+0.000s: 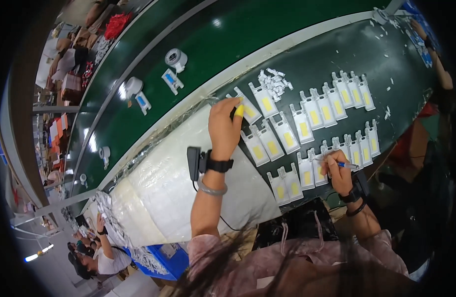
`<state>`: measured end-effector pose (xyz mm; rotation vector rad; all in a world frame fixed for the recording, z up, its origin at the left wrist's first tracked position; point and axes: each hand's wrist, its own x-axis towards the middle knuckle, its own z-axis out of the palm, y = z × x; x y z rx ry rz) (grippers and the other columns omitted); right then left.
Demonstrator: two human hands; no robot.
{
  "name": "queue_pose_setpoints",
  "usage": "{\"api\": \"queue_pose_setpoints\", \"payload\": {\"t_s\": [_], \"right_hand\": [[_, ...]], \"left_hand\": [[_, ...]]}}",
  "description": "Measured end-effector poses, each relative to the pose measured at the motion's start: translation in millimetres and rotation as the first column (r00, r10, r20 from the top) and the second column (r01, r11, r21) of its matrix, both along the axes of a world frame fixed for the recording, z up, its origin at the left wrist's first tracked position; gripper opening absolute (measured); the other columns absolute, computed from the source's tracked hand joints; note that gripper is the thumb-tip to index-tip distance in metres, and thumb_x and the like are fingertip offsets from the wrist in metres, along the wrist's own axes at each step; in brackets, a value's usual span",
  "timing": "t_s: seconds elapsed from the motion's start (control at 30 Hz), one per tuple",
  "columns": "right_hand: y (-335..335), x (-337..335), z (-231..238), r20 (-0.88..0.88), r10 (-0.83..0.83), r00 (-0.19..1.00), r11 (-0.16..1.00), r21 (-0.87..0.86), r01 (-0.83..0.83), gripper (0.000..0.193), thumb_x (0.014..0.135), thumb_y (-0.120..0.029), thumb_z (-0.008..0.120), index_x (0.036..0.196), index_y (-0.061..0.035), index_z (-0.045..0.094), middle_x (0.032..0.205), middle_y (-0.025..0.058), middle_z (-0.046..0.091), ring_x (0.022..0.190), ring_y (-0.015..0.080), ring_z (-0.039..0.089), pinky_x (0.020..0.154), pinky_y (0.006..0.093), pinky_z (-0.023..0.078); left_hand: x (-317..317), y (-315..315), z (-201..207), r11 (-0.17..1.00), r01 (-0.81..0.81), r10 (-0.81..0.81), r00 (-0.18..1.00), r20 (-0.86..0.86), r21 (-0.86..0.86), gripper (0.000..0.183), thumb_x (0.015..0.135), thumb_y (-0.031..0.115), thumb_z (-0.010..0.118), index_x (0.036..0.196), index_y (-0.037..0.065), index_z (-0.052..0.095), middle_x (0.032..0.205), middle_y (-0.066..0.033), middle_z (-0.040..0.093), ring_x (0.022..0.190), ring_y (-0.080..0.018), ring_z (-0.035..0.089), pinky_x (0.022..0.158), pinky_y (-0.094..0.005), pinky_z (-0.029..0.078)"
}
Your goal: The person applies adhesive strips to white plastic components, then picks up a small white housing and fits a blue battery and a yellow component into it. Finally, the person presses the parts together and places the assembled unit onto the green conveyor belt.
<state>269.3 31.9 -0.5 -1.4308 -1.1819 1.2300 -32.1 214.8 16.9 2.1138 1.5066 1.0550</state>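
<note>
My left hand (225,126), with a yellow finger cover (239,110) on one digit, bends its fingers down at the edge of a white panel (250,113) with a yellow rectangle. Whatever lies between those fingertips is hidden. My right hand (339,171) grips a slim pen-like tool (348,165) with a blue part, its thin tip over the near row of panels. Several like panels, such as a white panel (287,133) in the middle, lie in slanting rows on the dark table (332,54). Small white connector pieces (275,84) are heaped beyond the rows.
White sheeting (158,183) covers the table at left. Beyond a pale rail runs a green conveyor (203,54) carrying round white units (176,60). A blue bin (166,262) stands at lower left. Another person's arm (438,67) reaches in at far right; other people work at left.
</note>
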Motion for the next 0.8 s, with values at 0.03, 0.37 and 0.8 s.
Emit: {"api": "queue_pose_setpoints", "payload": {"t_s": [0.03, 0.37, 0.8], "right_hand": [[1.2, -0.8, -0.7, -0.025, -0.001, 1.000, 1.000, 0.004, 0.001, 0.015, 0.104, -0.015, 0.043, 0.092, -0.0068, 0.047, 0.073, 0.0022, 0.057, 0.060, 0.0049, 0.047, 0.055, 0.0204, 0.036], [0.6, -0.4, -2.7, -0.036, -0.050, 0.998, 0.999, -0.004, 0.050, 0.014, 0.103, -0.015, 0.044, 0.093, -0.0064, 0.046, 0.074, 0.0033, 0.057, 0.059, 0.0068, 0.048, 0.054, 0.0213, 0.036], [-1.0, 5.4, 14.4, -0.010, 0.059, 0.998, 0.997, 0.060, -0.058, 0.017, 0.102, -0.013, 0.045, 0.089, -0.0033, 0.049, 0.078, 0.0064, 0.058, 0.066, 0.0104, 0.050, 0.064, 0.0259, 0.042]], "left_hand": [[7.6, 13.7, -1.3, 1.000, 0.012, -0.012, 1.000, 0.013, 0.003, 0.030, 0.077, -0.002, 0.063, 0.106, 0.005, 0.068, 0.109, -0.0127, 0.066, 0.103, -0.0334, 0.059, 0.091, -0.0398, 0.046], [77.9, 101.8, -15.4, 0.988, 0.016, 0.029, 0.957, -0.287, 0.155, 0.020, 0.075, 0.008, 0.065, 0.092, 0.011, 0.076, 0.089, -0.0071, 0.070, 0.087, -0.0293, 0.061, 0.077, -0.0410, 0.047], [76.4, 123.4, -14.1, 0.892, 0.419, -0.208, 0.714, -0.668, 0.170, 0.018, 0.075, 0.009, 0.062, 0.090, 0.011, 0.070, 0.089, -0.0066, 0.068, 0.096, -0.0249, 0.062, 0.096, -0.0451, 0.040]]}}
